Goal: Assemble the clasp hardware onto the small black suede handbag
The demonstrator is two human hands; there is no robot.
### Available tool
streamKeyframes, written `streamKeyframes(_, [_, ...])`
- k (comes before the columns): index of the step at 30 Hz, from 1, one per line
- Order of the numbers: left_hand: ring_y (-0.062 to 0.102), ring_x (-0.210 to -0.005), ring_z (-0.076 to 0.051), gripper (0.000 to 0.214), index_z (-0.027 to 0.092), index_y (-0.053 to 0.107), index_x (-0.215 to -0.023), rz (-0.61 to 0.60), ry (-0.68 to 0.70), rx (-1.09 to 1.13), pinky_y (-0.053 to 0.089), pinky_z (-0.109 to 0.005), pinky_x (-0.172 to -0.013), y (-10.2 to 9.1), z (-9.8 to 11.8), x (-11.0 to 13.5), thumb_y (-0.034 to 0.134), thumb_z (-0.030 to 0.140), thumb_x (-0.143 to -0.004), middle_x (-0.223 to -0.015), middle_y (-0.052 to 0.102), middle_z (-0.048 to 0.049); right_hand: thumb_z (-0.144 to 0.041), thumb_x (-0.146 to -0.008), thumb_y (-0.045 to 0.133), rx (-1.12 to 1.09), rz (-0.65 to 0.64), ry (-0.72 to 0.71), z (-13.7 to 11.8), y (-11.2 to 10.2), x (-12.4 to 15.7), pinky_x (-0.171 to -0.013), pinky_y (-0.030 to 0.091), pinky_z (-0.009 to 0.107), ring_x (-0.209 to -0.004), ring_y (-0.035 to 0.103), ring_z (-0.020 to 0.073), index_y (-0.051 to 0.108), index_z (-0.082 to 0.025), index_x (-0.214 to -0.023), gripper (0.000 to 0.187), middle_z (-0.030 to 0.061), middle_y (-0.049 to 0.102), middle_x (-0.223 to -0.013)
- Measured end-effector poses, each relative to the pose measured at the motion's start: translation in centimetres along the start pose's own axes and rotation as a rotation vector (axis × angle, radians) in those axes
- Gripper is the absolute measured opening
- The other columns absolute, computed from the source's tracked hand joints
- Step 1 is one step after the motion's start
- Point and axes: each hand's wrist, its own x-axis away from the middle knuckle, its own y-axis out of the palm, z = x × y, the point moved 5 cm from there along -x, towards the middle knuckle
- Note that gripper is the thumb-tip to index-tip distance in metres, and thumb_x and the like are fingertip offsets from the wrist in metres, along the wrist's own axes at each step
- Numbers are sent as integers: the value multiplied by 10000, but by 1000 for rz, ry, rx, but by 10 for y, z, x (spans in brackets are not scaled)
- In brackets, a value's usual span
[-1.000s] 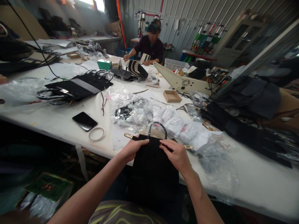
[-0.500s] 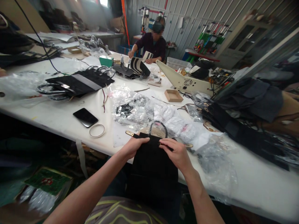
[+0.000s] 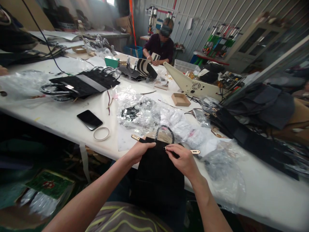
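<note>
A black handbag (image 3: 159,170) leans upright against the table's front edge, its dark looped handle (image 3: 166,128) at the top. My left hand (image 3: 140,150) is closed on the bag's upper left edge, thumb on the front panel. Fingers pinched, my right hand (image 3: 181,158) holds a small shiny metal piece (image 3: 165,148) against the upper front; its exact shape is too small to make out. Gold-coloured strap ends stick out on both sides, one at the left (image 3: 135,137) and one at the right (image 3: 195,151).
Plastic bags with metal parts (image 3: 135,112) lie behind the handbag. Left of them are a phone (image 3: 89,120) and a tape roll (image 3: 101,133). A cardboard tray (image 3: 180,100) and a cream machine (image 3: 193,85) stand farther back. Across the table a co-worker (image 3: 159,46) handles striped pieces.
The view has shifted slightly. My right fingers still pinch at the bag's front, where the small piece now catches the light. The co-worker's hands have come closer together.
</note>
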Motion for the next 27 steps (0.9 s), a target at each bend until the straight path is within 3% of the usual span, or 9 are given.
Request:
streamKeyframes(7, [796, -1017, -282, 375, 181, 809, -1117, -19, -1, -12, 613, -408, -1004, -1, -4, -3, 937, 254, -772, -1131, 845, -102, -165, -1040, 640, 70, 14, -37, -2, 7, 0, -937, 688, 432, -1020, 813, 250, 809, -258, -1027, 193, 86, 835, -1085])
streamKeyframes(13, [783, -994, -260, 347, 164, 807, -1098, -15, 16, -41, 599, -395, -1010, -1, -3, -2, 919, 242, -779, -1072, 837, -94, -154, -1073, 587, 171, 49, -41, -9, 18, 5, -938, 666, 433, -1007, 786, 248, 749, -237, -923, 236, 104, 809, -1074])
streamKeyframes(18, [786, -1002, -276, 389, 170, 797, -1130, -17, 31, -25, 611, -401, -990, 2, 0, 1, 930, 247, -773, -1021, 837, -85, -177, -1083, 603, 122, -6, -20, -13, 14, 3, -919, 684, 404, -994, 806, 241, 786, -255, -943, 244, 88, 821, -1074])
streamKeyframes(27, [768, -1042, -283, 410, 183, 794, -1162, 55, 70, -83, 591, -398, -986, 0, -3, 1, 918, 251, -776, -1124, 828, -96, -134, -1097, 546, 287, -140, -35, -19, 21, 0, -904, 667, 429, -971, 765, 248, 771, -230, -995, 265, 105, 773, -1090])
